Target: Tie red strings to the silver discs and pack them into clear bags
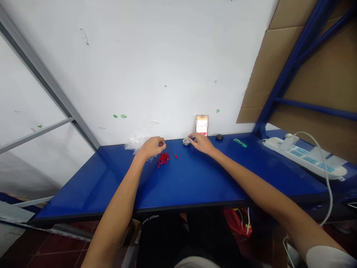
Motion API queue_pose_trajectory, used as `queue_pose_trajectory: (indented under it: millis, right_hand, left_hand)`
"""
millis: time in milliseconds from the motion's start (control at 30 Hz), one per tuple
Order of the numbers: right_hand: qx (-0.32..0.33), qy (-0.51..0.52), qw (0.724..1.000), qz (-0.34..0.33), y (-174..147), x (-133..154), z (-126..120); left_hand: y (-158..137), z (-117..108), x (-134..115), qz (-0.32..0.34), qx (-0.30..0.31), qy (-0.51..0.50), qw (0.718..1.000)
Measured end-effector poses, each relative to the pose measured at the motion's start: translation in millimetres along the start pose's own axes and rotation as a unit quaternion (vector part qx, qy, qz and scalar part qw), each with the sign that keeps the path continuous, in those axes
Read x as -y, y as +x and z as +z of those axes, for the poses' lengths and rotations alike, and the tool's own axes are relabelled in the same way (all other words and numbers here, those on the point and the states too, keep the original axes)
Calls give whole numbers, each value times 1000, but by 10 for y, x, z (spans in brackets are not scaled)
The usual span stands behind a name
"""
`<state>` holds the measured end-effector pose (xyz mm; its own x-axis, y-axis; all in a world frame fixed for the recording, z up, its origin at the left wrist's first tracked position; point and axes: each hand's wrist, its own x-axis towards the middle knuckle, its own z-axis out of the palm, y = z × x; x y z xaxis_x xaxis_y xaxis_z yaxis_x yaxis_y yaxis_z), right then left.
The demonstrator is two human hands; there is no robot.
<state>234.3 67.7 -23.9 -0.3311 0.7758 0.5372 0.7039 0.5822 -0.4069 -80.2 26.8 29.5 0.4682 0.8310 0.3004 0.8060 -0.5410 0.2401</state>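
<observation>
Silver disc (186,142): likely stiff; I'd pinch its rim
Left hand (152,147): curled, grip unclear
Right hand (202,143): grip unclear

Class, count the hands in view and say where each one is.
2: the left hand, close to the red cords; the right hand, fingertips at the silver disc, in front of the phone.

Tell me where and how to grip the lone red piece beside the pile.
Probably pinch the red piece across its middle from above, closing sideways: it lies slim on the blue table, lengthwise roughly front to back, apart from the red pile.
</observation>
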Motion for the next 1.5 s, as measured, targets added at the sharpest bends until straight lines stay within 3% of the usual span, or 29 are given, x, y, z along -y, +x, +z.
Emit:
queue_pose_trajectory:
  millis: [67,200,367,633,767,900,1100,1333,1500]
  right_hand:
    - [35,-1,998,-51,-67,121,-5]
    - [164,-10,975,-148,-186,442,108]
    - [201,23,957,-210,-268,703,273]
    - [194,51,966,-162,-243,641,268]
    - [166,39,974,-146,-249,800,373]
    - [174,52,973,-145,-251,859,383]
    - [160,37,977,-132,-212,611,254]
    - [168,17,973,-155,-207,557,247]
    - [174,-3,972,-159,-214,515,207]
  left_hand:
    - [5,19,-9,17,21,-14,1000]
    - [19,47,-61,34,35,-2,999]
    - [10,-12,-19,-32,8,46,998]
    - [-10,-79,40,-94,-16,87,992]
    - [-43,-109,233,-150,-55,125,979]
    - [-70,-109,439,-169,-49,131,976]
    - [-38,-34,466,-106,9,107,989]
    - [37,176,-1,7,31,-35,999]
    - [38,326,-203,75,70,-50,993]
